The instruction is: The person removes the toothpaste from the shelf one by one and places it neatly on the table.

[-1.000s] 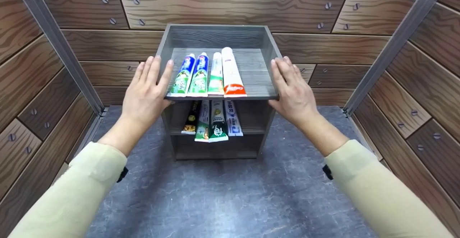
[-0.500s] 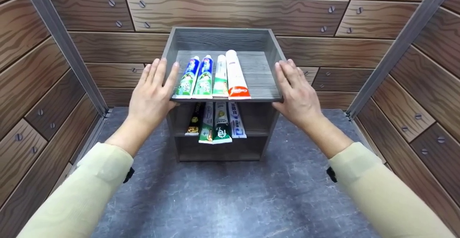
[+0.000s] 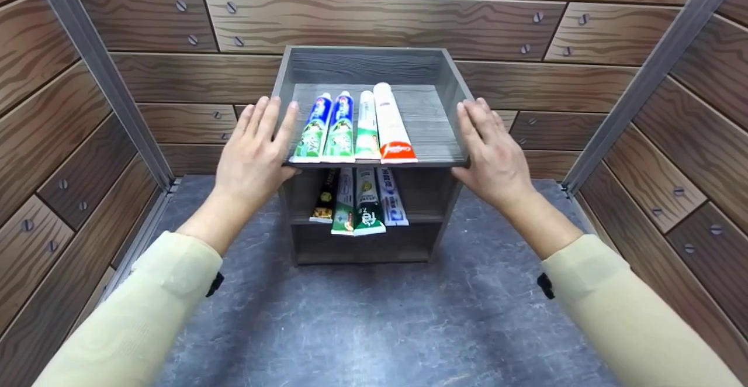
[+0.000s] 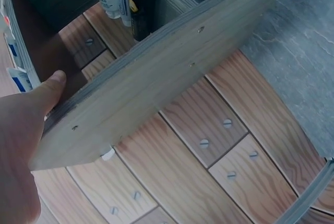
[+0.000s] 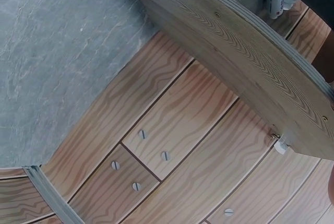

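A small grey wooden shelf unit [image 3: 365, 166] stands on the floor between both hands. My left hand [image 3: 254, 153] holds its upper left side, long fingers stretched along the panel and thumb hooked round the front edge, as the left wrist view shows. On the upper right side my right hand [image 3: 494, 156] lies the same way, its thumb below the top board's corner. Toothpaste tubes lie on the top board: two blue-green tubes [image 3: 340, 127], a white-green tube [image 3: 367, 124] and a white-red tube [image 3: 394, 121]. Several more tubes, including a dark green tube [image 3: 368, 203], poke out from the middle shelf.
A plank-patterned back wall [image 3: 374, 21] rises behind the unit. Similar side walls meet it at grey metal posts [image 3: 105, 74]. Grey marbled floor [image 3: 374, 322] spreads in front. The unit's lowest compartment [image 3: 362, 245] shows below the tubes.
Over the last half second the shelf unit has shifted slightly right, both hands and the tubes moving along with it. The head view also shifted a little earlier.
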